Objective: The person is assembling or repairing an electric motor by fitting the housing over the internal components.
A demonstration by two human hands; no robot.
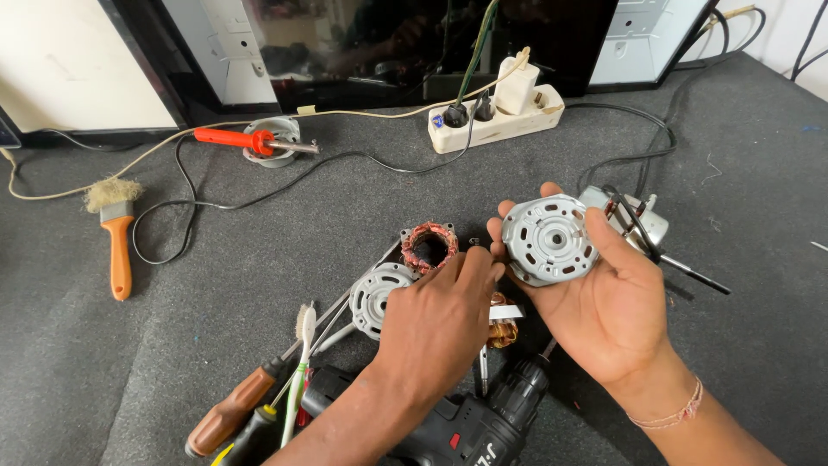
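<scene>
A round silver metal motor cover with 1 small hole in its middle is held up flat-face toward us, right of the middle.

A stator with reddish copper wire lies just left of it on the grey mat.

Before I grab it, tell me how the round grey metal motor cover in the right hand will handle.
The round grey metal motor cover looks rigid, probably cast, so likely stiff and fairly heavy for its size. The right hand cradles it on edge; set down that way, it might roll.

An orange-handled bristle brush lies at the left of the grey felt tabletop. A red-handled soldering iron rests behind it, near a cream plastic power strip.
</scene>
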